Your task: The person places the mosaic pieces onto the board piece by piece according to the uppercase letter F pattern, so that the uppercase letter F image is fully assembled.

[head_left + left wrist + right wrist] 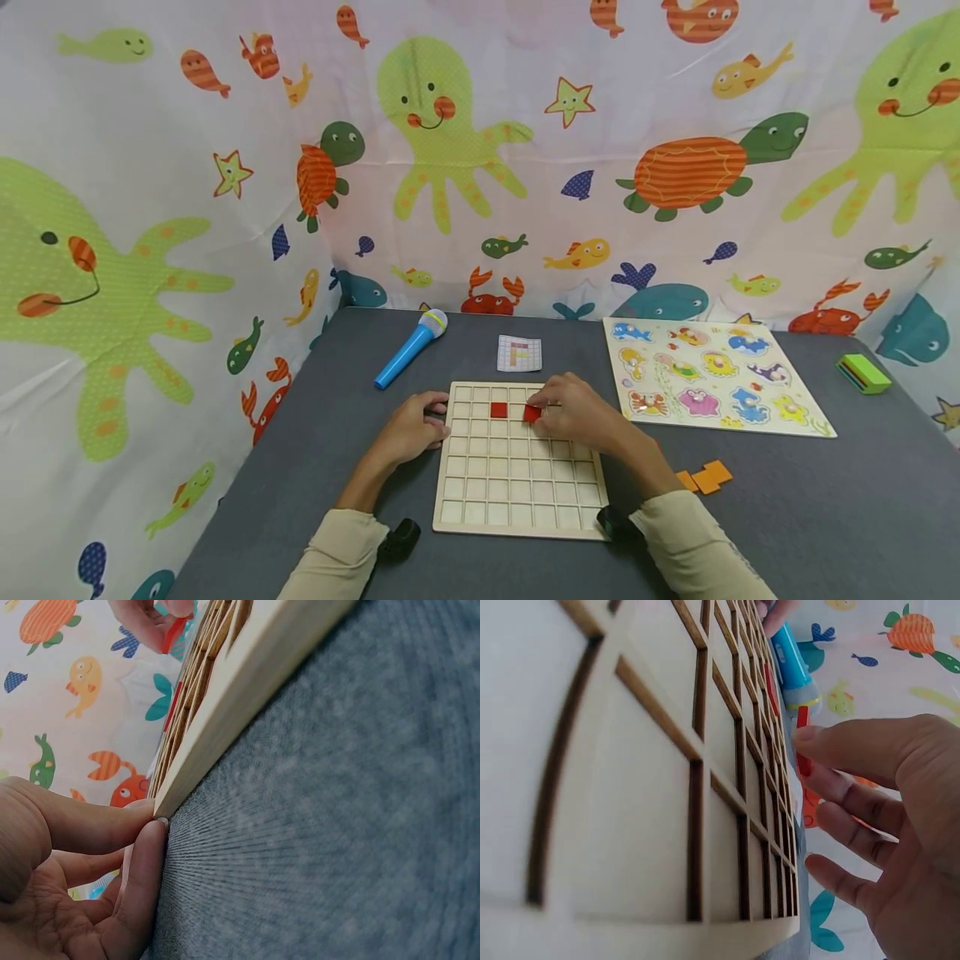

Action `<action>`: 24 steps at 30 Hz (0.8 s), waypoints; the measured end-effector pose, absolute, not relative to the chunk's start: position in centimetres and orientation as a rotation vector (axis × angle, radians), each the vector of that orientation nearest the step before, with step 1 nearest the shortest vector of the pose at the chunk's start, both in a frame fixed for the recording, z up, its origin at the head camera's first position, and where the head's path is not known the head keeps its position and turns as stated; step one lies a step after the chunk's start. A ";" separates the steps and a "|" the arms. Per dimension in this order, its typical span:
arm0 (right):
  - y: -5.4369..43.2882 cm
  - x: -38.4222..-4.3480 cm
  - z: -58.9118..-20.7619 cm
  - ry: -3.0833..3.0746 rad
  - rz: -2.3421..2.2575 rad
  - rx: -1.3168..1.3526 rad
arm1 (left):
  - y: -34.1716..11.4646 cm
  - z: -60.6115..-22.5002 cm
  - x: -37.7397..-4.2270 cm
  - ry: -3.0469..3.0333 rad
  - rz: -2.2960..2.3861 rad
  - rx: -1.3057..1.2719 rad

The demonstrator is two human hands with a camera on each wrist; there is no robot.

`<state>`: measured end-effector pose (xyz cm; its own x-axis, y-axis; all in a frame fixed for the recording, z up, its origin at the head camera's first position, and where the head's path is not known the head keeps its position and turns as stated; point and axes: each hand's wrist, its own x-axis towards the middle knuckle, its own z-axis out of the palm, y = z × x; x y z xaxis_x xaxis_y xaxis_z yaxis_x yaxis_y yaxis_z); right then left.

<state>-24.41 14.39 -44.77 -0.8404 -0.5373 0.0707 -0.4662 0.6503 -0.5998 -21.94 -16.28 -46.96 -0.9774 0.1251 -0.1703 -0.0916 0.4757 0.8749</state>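
Microphone [412,347], card [519,353] behind grid board [517,492]; front open.

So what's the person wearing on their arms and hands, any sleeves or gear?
Both arms wear long beige sleeves reaching to the wrists. A small black device sits by the left wrist and another by the right. The left hand and right hand are bare, with no gloves; I can make out no rings.
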 end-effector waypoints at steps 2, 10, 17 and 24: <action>14.2 -24.5 -44.8 2.754 -0.944 -0.827 | -16.3 -47.0 -22.0 2.508 1.508 0.029; 13.5 -25.1 -44.9 2.786 -0.876 -0.872 | -16.3 -47.0 -22.0 2.501 1.509 0.021; 12.8 -25.4 -44.7 2.785 -0.866 -0.879 | -16.3 -46.9 -22.0 2.510 1.516 0.033; 12.1 -25.7 -44.5 2.772 -0.860 -0.852 | -16.3 -46.9 -21.9 2.521 1.506 0.033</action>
<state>-25.70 12.10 -44.54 -0.8350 -0.5477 0.0531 -0.4815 0.6807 -0.5521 -21.93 -16.30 -46.92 -0.9789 0.1233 -0.1630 -0.0852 0.4790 0.8737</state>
